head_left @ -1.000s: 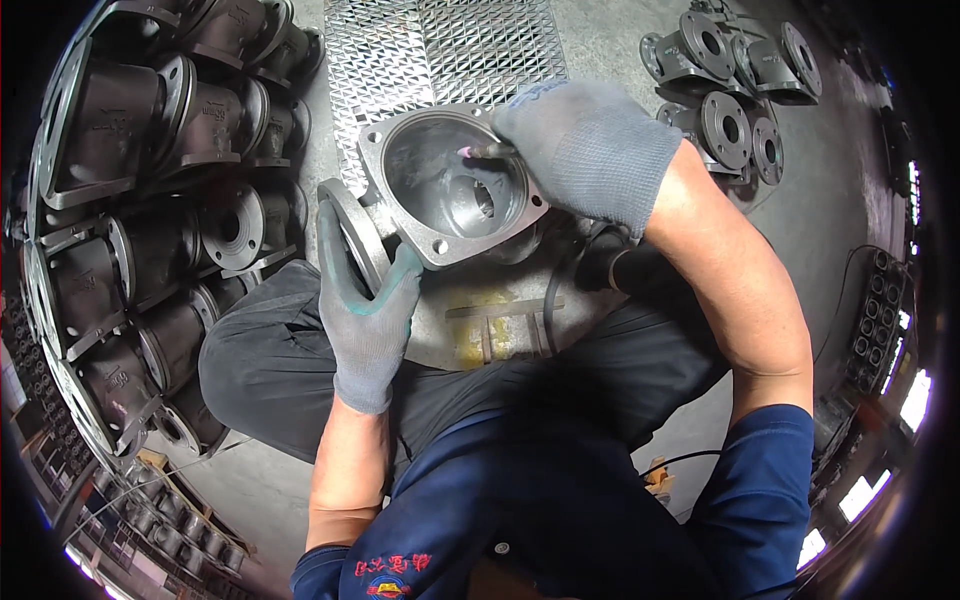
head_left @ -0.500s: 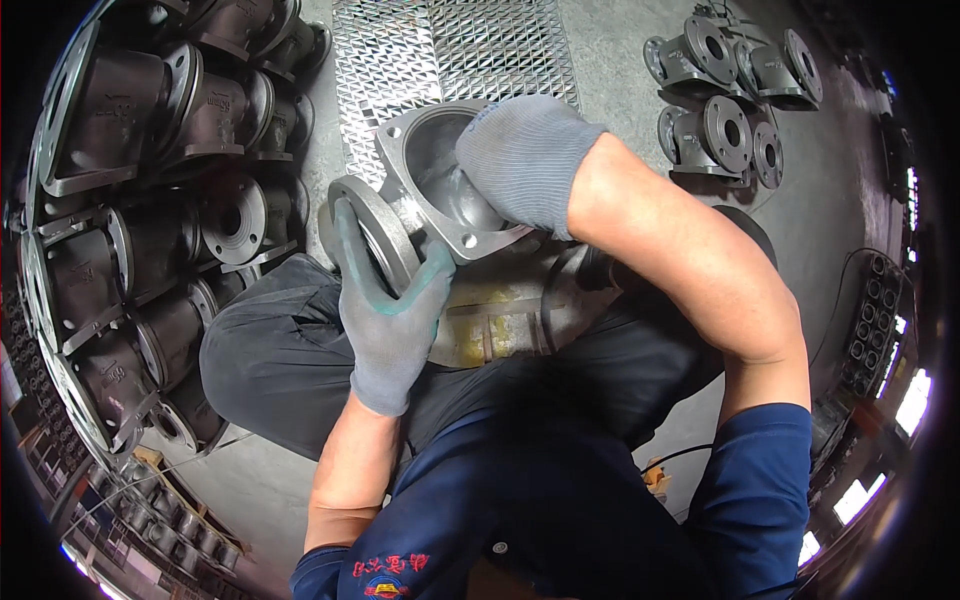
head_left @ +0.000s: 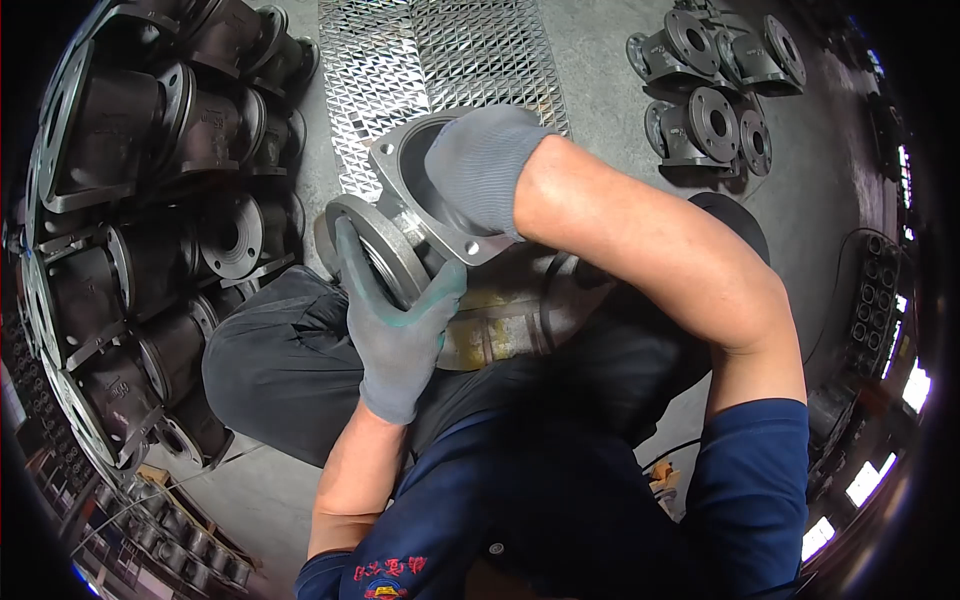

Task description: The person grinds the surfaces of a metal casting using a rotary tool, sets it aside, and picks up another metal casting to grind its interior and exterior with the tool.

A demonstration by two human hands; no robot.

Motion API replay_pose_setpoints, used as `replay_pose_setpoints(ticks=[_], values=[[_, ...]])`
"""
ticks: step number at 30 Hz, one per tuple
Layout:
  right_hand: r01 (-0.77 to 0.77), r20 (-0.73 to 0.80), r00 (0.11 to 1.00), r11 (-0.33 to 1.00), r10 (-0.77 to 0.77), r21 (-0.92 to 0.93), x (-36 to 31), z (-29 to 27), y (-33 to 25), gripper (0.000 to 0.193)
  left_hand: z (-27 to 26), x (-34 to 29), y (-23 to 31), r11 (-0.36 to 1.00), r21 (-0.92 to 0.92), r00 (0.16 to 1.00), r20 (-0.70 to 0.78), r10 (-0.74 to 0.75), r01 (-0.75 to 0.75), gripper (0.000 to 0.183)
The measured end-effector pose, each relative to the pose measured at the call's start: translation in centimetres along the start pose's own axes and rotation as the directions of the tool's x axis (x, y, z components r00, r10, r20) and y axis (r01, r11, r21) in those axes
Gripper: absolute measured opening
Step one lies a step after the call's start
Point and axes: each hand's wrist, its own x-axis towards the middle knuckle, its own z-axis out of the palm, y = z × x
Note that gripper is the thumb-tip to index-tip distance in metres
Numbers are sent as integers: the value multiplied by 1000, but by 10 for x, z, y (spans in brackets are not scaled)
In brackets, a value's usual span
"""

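Note:
A grey cast-metal flanged valve body (head_left: 408,222) rests tilted in front of my crossed legs, its wide bore facing up inside a square flange. My left hand (head_left: 400,345), in a grey glove with green-coated fingers, is closed around the round end flange on the left, thumb and fingers spread over its rim. My right hand (head_left: 485,168), in a grey knit glove, reaches down into the wide bore. Its fingers are hidden inside, so I cannot see whether they hold anything.
Dark flanged castings (head_left: 105,130) are stacked high on the left. More valve bodies (head_left: 700,125) stand on the floor at the far right. A shiny patterned metal sheet (head_left: 440,60) lies ahead. Beneath the casting is a worn, yellow-stained support (head_left: 490,335).
My right hand has moved left and deeper into the bore, its forearm following. The left hand keeps its grip on the flange, and the casting has shifted only slightly.

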Motion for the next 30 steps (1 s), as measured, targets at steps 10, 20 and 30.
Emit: replay_pose_setpoints(ticks=[10, 20, 30], values=[[-96, 59, 994, 995, 95, 5, -24, -22, 25, 18, -14, 7, -20, 999, -32, 1000, -11, -18, 17, 109], [3, -78, 997, 999, -5, -35, -11, -19, 33, 17, -24, 14, -23, 998, 58, 999, -9, -38, 39, 99], [142, -154, 974, 976, -168, -168, 19, 17, 29, 18, -22, 18, -13, 997, -22, 997, 10, -80, 80, 99]])
